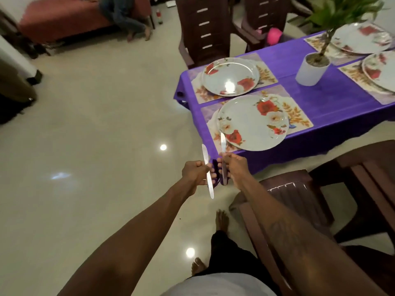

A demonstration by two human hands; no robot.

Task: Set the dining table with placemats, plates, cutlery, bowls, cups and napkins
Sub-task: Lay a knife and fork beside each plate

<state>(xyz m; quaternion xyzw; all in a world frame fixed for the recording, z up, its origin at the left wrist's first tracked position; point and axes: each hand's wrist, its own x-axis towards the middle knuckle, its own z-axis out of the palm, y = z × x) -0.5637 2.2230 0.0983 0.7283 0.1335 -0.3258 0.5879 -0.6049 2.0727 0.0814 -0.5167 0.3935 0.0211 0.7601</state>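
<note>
Your left hand (pixel 195 170): the fingers are curled round the middle of one knife (pixel 210 189), held over the floor (pixel 96 124) just off the table corner.
Your right hand (pixel 234 165): it grips a second knife (pixel 223 142), whose tip shows against the left edge of the nearest placemat (pixel 299 116). You cannot tell whether it touches.
Knives: two, one in each hand, side by side, near each other but apart, blades pointing away from you.
Plates: four, all with a flower pattern. These are the nearest plate (pixel 252 122), a second plate (pixel 230 75) behind it, and two partly cut-off plates (pixel 361 38) (pixel 382 71) at the right.
Placemats: four, one under each plate, all lying on the purple tablecloth (pixel 299 92).
White pot (pixel 310 73): it holds a green plant (pixel 342 9) and stands upright on the cloth between the left pair of settings and the right pair.
Chairs: two dark brown chairs (pixel 203 28) (pixel 263 18) stand at the far side, and another chair (pixel 299 189) is just beside your right arm.
</note>
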